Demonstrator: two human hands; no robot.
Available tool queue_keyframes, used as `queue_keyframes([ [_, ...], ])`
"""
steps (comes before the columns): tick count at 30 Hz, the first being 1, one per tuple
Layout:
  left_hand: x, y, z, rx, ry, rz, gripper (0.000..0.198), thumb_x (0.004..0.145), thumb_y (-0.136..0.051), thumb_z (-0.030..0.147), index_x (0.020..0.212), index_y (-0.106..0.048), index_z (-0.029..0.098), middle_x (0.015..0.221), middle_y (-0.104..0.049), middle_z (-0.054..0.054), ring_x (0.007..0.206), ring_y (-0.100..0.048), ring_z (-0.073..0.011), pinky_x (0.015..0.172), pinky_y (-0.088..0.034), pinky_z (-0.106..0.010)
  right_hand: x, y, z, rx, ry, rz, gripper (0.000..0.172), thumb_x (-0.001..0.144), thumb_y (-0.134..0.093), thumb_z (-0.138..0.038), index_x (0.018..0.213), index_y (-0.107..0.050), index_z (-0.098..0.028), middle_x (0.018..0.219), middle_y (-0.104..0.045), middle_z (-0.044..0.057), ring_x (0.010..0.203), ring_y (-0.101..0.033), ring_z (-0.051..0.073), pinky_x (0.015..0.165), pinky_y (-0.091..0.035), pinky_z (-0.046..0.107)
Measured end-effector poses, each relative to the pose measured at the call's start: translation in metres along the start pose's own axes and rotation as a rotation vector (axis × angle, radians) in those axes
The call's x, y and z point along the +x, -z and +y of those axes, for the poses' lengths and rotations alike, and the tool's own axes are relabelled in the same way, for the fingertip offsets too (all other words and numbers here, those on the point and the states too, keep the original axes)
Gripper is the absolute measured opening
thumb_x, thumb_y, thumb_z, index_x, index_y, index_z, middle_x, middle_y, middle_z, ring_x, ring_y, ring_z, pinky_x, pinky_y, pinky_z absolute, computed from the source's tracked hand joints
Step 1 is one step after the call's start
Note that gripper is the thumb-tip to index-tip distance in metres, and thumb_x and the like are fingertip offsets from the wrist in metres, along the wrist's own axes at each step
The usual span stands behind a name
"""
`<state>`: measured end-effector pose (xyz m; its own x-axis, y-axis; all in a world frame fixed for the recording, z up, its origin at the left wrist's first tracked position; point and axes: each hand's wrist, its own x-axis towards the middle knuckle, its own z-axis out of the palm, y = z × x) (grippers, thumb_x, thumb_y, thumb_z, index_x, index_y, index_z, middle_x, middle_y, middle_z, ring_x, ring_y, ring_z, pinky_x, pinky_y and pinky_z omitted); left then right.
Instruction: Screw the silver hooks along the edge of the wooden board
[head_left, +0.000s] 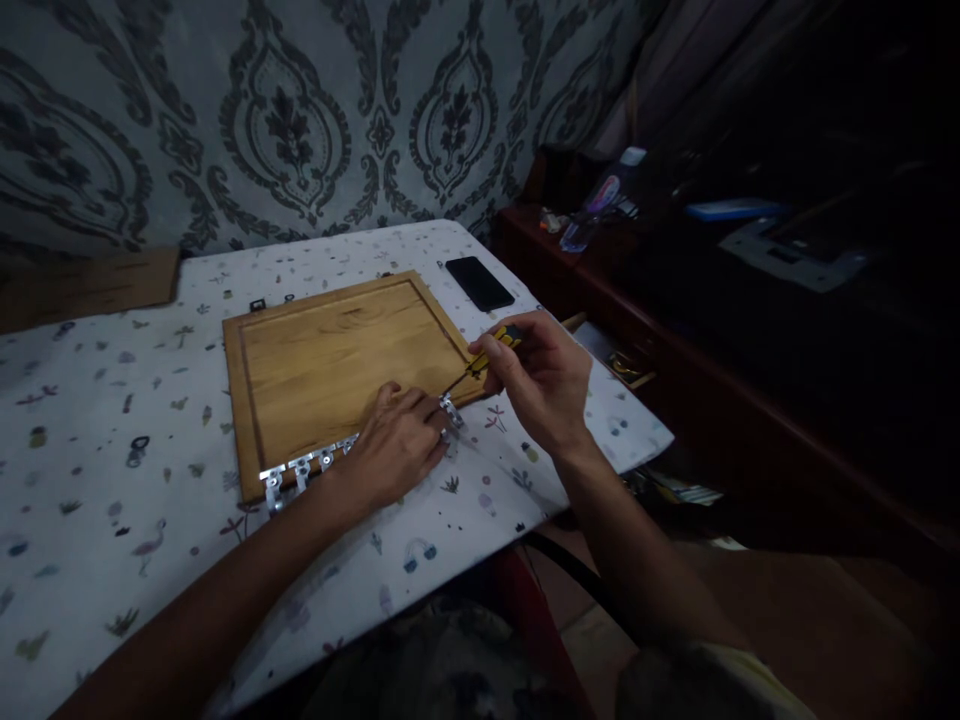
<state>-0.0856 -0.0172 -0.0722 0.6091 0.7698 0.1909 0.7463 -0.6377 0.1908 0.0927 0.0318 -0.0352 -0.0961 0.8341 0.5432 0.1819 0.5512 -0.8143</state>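
Note:
A wooden board (pixel 345 350) with a raised frame lies flat on the table. Along its near edge runs a shiny metal hook rail (pixel 300 465) with several hooks sticking out toward me. My left hand (pixel 401 440) presses down over the right part of this rail, its fingers bent around it and its thumb on the board; the hand hides that stretch. Between the thumb and fingers of my right hand (pixel 540 375) is a yellow and black screwdriver (pixel 491 350). Its shaft slants down left to the rail's right end, beside my left fingertips. Whether the tip sits in a screw is too small to tell.
A patterned white cloth covers the table (pixel 172 560). Behind the board's right corner lies a black phone (pixel 480 283). Cardboard (pixel 90 288) rests at the far left. On the dark red furniture at right stands a plastic bottle (pixel 600 205), above an open drawer (pixel 619 360).

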Motion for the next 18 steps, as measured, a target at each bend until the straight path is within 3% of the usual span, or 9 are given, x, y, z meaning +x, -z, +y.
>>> queue_keyframes([
  [18,0.0001,-0.001,-0.0001,0.013,-0.003,0.014,0.018,0.098,-0.053,0.027,0.104,-0.066,0.016,0.111,-0.07,-0.009,0.108,-0.057,-0.0262,0.099,-0.035,-0.048,0.0018,-0.0006,-0.0003,-0.037,-0.028,-0.045,0.028,0.09,-0.068,-0.049,0.09,-0.059,-0.023,0.07,-0.063,-0.004,0.048,-0.056,0.007,0.043,-0.045,0.02],
])
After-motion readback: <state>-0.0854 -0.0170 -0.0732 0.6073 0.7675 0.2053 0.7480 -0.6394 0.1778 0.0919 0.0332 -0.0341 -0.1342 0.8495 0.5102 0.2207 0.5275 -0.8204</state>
